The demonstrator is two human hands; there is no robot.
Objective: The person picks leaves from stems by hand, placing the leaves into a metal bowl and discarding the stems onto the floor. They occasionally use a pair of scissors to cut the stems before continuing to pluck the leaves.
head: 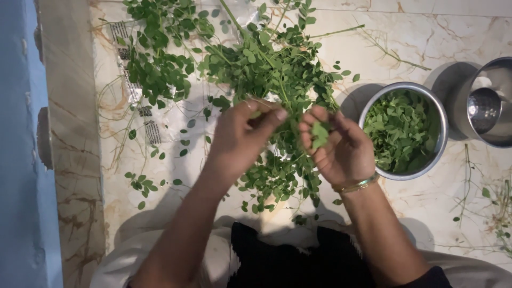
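A marbled floor [416,32] is strewn with leafy sprigs [256,64], bare stems [392,52], a steel bowl of leaves [404,130] and a second steel vessel [488,104].

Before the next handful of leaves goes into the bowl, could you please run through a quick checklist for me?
1. Right hand holds plucked leaves in its palm: ok.
2. Left hand pinches a sprig of the leafy stems: ok.
3. Steel bowl sits beside the right hand, within reach and with room left: ok.
4. Bowl holds only leaves, no stalks: cannot tell.
5. Floor free of strays: not ok, loose leaves lie scattered at left.
6. Second steel vessel stands apart from the bowl: ok.
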